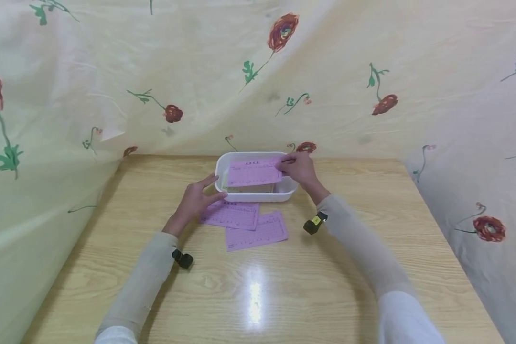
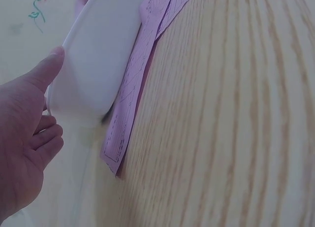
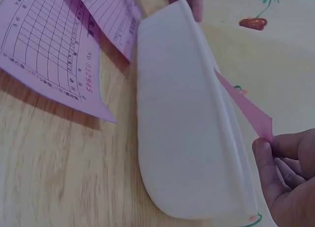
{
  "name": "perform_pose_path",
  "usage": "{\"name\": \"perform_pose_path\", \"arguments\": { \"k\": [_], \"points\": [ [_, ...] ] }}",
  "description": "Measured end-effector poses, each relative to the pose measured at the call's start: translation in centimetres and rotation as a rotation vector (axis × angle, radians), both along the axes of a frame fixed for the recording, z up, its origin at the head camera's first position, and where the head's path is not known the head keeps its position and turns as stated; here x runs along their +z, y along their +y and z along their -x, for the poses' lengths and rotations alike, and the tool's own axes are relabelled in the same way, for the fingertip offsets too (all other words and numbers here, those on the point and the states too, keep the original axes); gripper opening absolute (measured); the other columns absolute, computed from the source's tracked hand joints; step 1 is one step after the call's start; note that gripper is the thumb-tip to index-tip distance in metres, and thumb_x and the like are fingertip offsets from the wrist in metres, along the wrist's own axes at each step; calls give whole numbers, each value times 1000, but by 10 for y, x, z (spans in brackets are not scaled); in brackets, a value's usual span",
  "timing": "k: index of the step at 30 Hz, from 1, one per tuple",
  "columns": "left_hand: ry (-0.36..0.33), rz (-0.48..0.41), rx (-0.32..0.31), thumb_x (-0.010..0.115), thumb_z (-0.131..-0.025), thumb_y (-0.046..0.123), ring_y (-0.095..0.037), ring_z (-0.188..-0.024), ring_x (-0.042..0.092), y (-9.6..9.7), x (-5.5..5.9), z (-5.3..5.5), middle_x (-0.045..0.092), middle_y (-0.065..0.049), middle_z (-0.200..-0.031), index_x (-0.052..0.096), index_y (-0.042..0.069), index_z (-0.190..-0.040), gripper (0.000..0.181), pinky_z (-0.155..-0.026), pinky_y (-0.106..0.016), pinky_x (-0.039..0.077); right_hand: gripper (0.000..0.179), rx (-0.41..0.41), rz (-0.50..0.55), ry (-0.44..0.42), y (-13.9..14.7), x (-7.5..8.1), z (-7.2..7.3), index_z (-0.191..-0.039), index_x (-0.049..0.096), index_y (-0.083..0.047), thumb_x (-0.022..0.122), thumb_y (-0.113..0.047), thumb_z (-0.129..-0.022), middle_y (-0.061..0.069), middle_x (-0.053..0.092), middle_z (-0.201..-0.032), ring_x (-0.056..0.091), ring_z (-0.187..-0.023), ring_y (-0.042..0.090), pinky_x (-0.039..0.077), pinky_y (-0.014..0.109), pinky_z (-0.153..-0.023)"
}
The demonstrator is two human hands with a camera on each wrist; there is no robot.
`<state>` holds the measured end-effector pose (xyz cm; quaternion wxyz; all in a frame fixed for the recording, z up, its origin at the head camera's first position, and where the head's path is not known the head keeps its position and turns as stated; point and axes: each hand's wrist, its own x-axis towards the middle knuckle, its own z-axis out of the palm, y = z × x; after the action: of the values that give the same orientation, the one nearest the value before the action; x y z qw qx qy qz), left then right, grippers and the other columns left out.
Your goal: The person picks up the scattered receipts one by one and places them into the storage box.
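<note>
A white plastic container (image 1: 258, 197) stands toward the back of the table. At its left end my left hand (image 1: 193, 203) holds the corner, thumb on the front rim and curled fingers beside the end wall in the left wrist view. My right hand (image 1: 300, 168) pinches the right edge of a pink printed slip (image 1: 253, 173) between thumb and fingers, over the container's opening. Under that slip a yellowish paper (image 1: 251, 188) lies inside. Two more pink slips (image 1: 236, 216) (image 1: 260, 234) overlap on the table in front of the container. Fine print on them is too small to read in the head view.
The wood-grain table (image 1: 258, 291) reaches toward me, with a bright light reflection on it. Flower-printed cloth (image 1: 215, 71) hangs behind and at both sides, close to the container's back. A small black device (image 1: 182, 259) sits on each wrist.
</note>
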<state>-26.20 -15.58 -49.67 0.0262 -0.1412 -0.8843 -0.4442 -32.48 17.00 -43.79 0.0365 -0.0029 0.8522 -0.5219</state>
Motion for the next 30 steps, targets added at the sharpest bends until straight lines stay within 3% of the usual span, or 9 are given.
{"name": "perform_pose_path", "arguments": {
  "k": [7, 15, 21, 30],
  "points": [
    [-3, -21, -3, 82, -85, 43, -39, -148, 35, 0, -2, 0, 40, -18, -158, 52, 6, -147, 78, -123, -55, 29, 27, 23, -19, 15, -12, -8, 5, -115, 71, 8, 75, -5, -92, 27, 74, -105, 77, -78, 24, 64, 46, -83],
    [3, -24, -5, 82, -85, 43, -41, -148, 35, 1, -2, 0, 40, -19, -158, 52, 5, -147, 78, -122, -56, 28, 27, 55, -63, 32, -21, -9, 7, -114, 71, 9, 76, -2, -90, 27, 74, -103, 77, -84, 33, 64, 43, -81],
    [7, -3, 2, 80, -86, 44, -40, -147, 36, 1, -3, 1, 41, -18, -158, 52, 6, -147, 77, -122, -55, 30, 24, 69, -80, 17, -20, -8, 8, -112, 73, 7, 76, -6, -91, 25, 75, -103, 77, -82, 30, 64, 45, -82],
    [-2, 5, 7, 79, -86, 48, -38, -148, 36, -1, -1, 1, 40, -17, -159, 51, 6, -148, 79, -122, -55, 30, 31, 92, -11, 24, -6, 6, 3, -119, 71, 2, 74, -18, -96, 22, 76, -106, 77, -82, 23, 61, 49, -89]
  ]
}}
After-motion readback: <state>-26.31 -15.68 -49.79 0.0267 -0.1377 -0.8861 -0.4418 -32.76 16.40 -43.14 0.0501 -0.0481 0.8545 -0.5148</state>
